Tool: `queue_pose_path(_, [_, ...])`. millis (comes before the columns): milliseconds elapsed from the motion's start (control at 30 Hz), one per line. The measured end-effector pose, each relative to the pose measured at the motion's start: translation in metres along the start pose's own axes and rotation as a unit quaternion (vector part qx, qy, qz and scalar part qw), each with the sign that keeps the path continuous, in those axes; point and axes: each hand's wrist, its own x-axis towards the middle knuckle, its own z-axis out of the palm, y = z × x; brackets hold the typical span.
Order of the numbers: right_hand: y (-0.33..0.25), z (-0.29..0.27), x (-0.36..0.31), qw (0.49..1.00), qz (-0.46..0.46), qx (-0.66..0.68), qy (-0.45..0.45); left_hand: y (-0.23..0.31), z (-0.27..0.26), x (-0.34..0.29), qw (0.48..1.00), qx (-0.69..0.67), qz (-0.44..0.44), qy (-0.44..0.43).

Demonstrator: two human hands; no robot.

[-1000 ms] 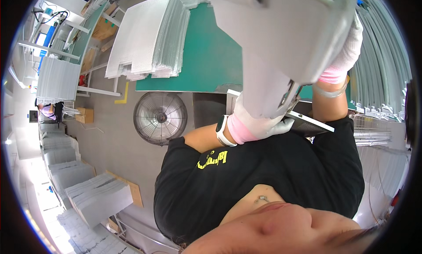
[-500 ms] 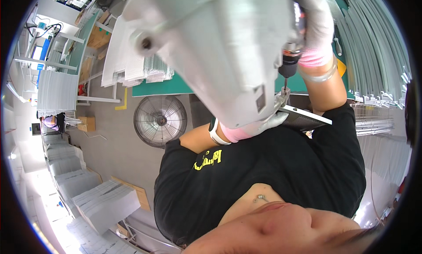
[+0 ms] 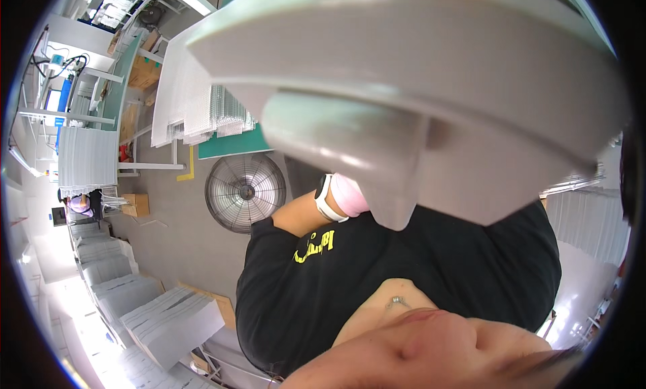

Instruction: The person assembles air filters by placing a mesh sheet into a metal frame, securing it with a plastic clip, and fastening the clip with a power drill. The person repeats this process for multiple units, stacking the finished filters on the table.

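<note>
Left hand (image 3: 351, 198): only the pink glove cuff shows, just beyond a white-banded watch (image 3: 326, 202). Fingers hidden; grip and spread cannot be told. Right hand: out of sight, state unknown.

Change: a pale grey moulded object (image 3: 383, 66), close to the lens and blurred, now spreads across the upper middle and right. Half a second ago a dark-nosed driver at the right hand and a white-edged mesh panel at the left hand both showed; neither does now. Panel presumably lies behind the grey object, near the left cuff; exact position and any contact with the driver unconfirmed. Consequence: progress of the driving work cannot be judged from this view.

Further out: pale mesh sheets (image 3: 183, 96) stacked on the green table (image 3: 232, 145), partly covered by the grey object. Round caged fan (image 3: 246, 186) on the floor, near the left forearm.

Containers: a brown cardboard box (image 3: 136, 205) stands on the floor, well apart from the hands; contents too small to tell. Brown cartons (image 3: 144, 74) sit by the far bench (image 3: 127, 63); contents likewise unreadable.
</note>
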Motion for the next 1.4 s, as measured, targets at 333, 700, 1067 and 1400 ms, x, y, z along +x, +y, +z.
queue_pose_path(333, [-0.054,0.028,0.047,0.994,-0.011,-0.055,-0.092,-0.017,-0.031,0.025,0.964,-0.127,-0.15,0.181])
queue_pose_path(700, [-0.075,0.043,0.059,0.649,0.133,-0.711,-0.236,-0.158,-0.026,0.082,0.956,-0.092,-0.156,0.231])
queue_pose_path(1067, [-0.056,0.062,-0.018,0.475,0.149,-0.831,-0.249,-0.165,-0.058,0.12,0.968,-0.096,-0.111,0.205])
queue_pose_path(1400, [-0.12,0.051,-0.273,0.531,0.02,-0.811,0.245,-0.048,-0.069,0.037,0.888,0.032,0.088,0.45])
